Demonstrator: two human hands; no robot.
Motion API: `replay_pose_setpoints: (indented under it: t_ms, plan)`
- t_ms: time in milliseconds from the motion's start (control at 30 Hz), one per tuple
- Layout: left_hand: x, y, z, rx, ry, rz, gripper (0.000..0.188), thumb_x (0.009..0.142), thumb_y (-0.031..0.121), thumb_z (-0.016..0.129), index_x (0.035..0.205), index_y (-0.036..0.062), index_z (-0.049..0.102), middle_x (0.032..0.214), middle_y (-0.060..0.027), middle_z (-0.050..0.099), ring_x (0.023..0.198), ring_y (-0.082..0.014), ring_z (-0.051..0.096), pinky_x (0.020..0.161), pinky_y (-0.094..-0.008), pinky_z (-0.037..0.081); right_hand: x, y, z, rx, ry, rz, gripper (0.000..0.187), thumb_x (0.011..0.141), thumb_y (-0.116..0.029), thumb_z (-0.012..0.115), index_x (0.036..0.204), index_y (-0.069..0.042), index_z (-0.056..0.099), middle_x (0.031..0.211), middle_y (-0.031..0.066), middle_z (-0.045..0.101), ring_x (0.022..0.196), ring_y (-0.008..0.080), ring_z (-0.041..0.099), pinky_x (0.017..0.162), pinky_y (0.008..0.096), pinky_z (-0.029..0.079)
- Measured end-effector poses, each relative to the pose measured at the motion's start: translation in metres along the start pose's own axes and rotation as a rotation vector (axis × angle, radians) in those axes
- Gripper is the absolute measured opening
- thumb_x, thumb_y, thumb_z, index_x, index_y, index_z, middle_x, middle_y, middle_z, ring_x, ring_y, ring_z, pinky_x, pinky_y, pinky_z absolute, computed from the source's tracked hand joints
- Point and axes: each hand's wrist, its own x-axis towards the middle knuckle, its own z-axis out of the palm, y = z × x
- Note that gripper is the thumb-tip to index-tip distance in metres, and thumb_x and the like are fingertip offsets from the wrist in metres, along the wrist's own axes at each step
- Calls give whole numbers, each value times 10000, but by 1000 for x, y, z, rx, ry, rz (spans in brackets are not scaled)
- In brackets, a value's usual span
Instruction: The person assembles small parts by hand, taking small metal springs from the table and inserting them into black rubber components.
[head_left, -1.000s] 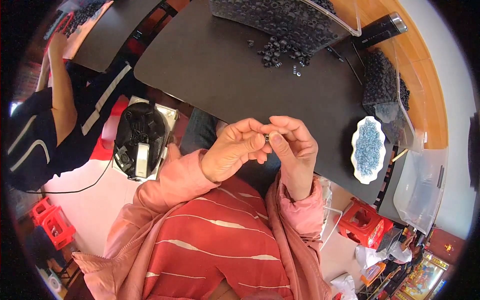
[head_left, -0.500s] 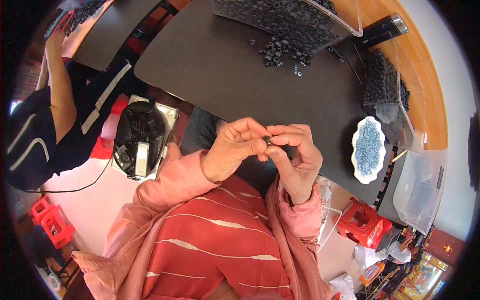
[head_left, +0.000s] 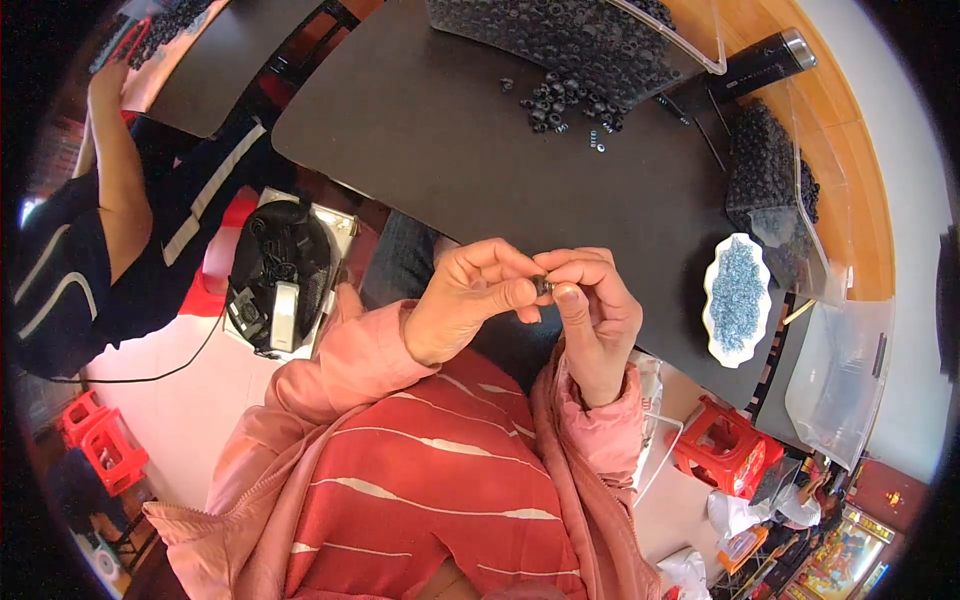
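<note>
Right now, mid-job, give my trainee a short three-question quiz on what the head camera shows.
1. True or false: both hands pinch the small dark ring-shaped part together above the lap.
2. Which dish holds the pale blue pieces? A) white scalloped oval dish B) red plastic stool
3. Fill in: the loose black rings lie on the dark ____.

Key: 1 true: left hand and right hand meet on it. 2 A. 3 table.
</note>
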Motion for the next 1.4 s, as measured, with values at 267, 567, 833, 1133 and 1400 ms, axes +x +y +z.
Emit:
replay_pose_setpoints:
  t_ms: [267, 567, 833, 1133, 1400]
  plan:
    - [-1, -3, -3, 65, 7, 16, 144, 856, 42, 645, 984, 2, 593, 932, -86, 644, 754, -131, 613, 713, -244, 515, 4, -4, -1, 77, -31, 110, 82, 863, -76, 628, 923, -20, 631, 992, 65, 628, 838, 115, 553, 751, 243, 456]
    - [-2, -2, -4, 104, 59, -14, 202, 858, 64, 650, 1042, -4, 600, 925, -74, 640, 730, -116, 606, 721, -244, 510, 6, -5, 4, 152, 0, 167, 95, 856, -51, 637, 943, -16, 631, 968, 66, 640, 796, 95, 579, 717, 231, 472]
    - [-4, 7, -6, 100, 166, -14, 231, 882, 149, 638, 1060, 3, 628, 796, -30, 644, 730, -99, 609, 794, -266, 508, 66, 3, -33, -617, 78, -10, 130, 862, -124, 626, 935, -17, 635, 773, 106, 660, 663, 148, 615, 615, 275, 473]
    - [-5, 9, -9, 109, 182, -32, 239, 886, 178, 635, 1053, 9, 645, 788, -31, 632, 698, -87, 578, 824, -271, 494, 127, 27, -67, -969, 105, -181, 103, 857, -121, 584, 908, -45, 630, 797, 161, 641, 707, 314, 631, 636, 381, 489]
    - [-3, 10, -15, 182, 181, -39, 322, 856, 281, 658, 1053, 27, 634, 847, -52, 665, 696, -81, 604, 582, -201, 493, 152, 46, -78, -997, 136, -123, 129, 838, -146, 619, 937, -65, 638, 820, 148, 649, 699, 296, 632, 642, 383, 493]
